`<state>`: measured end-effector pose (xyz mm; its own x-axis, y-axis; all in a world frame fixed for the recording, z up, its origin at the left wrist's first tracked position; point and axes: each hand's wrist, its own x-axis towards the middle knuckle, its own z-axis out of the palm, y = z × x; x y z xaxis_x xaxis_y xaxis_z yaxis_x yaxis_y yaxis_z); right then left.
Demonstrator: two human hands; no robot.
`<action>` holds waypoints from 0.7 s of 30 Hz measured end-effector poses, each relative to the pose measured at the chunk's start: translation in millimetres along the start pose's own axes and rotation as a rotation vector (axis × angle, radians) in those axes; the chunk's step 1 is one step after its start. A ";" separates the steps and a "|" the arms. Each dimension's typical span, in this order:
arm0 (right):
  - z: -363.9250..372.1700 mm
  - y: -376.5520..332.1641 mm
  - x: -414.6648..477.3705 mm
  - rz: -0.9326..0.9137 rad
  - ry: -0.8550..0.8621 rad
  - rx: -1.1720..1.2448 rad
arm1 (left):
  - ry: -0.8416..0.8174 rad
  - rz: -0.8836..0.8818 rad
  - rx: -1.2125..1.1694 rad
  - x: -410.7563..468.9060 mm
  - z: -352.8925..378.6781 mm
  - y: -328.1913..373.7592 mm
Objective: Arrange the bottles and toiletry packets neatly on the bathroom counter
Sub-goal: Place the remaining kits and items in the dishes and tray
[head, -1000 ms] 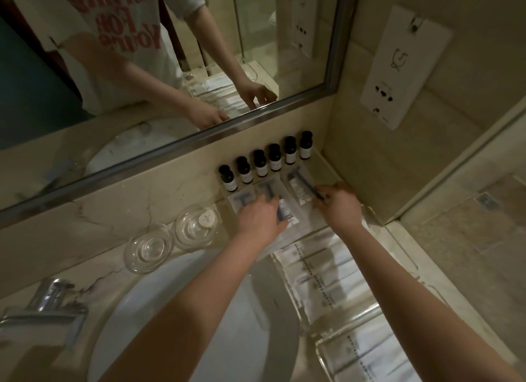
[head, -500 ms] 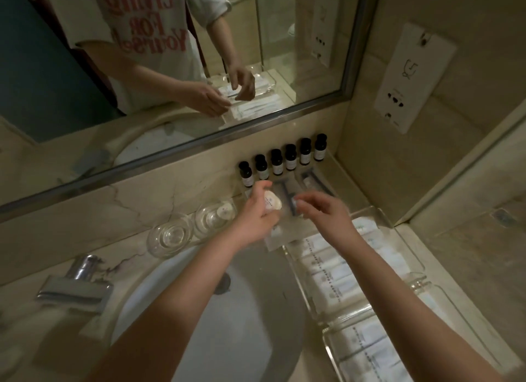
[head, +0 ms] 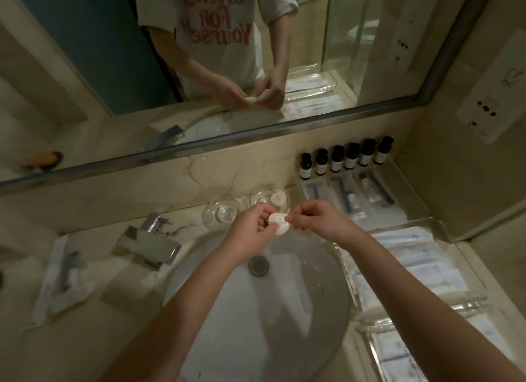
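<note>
Both hands hold a small round white soap packet (head: 279,224) above the back rim of the sink. My left hand (head: 253,228) grips its left side and my right hand (head: 318,222) pinches its right edge. Several small dark bottles (head: 344,159) with white labels stand in a row against the backsplash. In front of them lie three clear toiletry packets (head: 348,196) side by side. Two glass dishes (head: 225,213) sit left of the packets; the right glass dish (head: 270,199) holds another round soap.
The white sink basin (head: 299,296) lies below my hands, with a chrome faucet (head: 148,242) at its left. A glass tray (head: 432,225) of white packets runs along the right counter. A wrapped packet (head: 59,279) lies at far left. The mirror (head: 199,54) spans the wall.
My hands left the clear packets and drew back toward the sink. My left hand picked up the round soap packet, and my right hand came across to pinch its edge.
</note>
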<state>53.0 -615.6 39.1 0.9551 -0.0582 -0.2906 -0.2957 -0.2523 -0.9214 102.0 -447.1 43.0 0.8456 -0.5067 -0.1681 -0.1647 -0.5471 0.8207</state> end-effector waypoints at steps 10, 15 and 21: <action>5.8 0.1 99.3 0.035 0.107 -0.889 | 0.183 -0.367 -0.138 84.1 -34.6 -65.2; 14.0 7.4 132.8 -0.020 -0.018 -1.276 | 0.123 -0.358 -0.093 117.2 -19.4 -71.5; 20.6 21.8 145.7 -0.052 -0.014 -1.292 | 0.017 -0.282 0.275 123.3 -4.3 -82.4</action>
<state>185.3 -609.7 -28.7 0.9621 -0.0123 -0.2725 -0.0179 -0.9997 -0.0182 221.9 -461.6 -43.0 0.8851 -0.3007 -0.3551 -0.0522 -0.8224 0.5665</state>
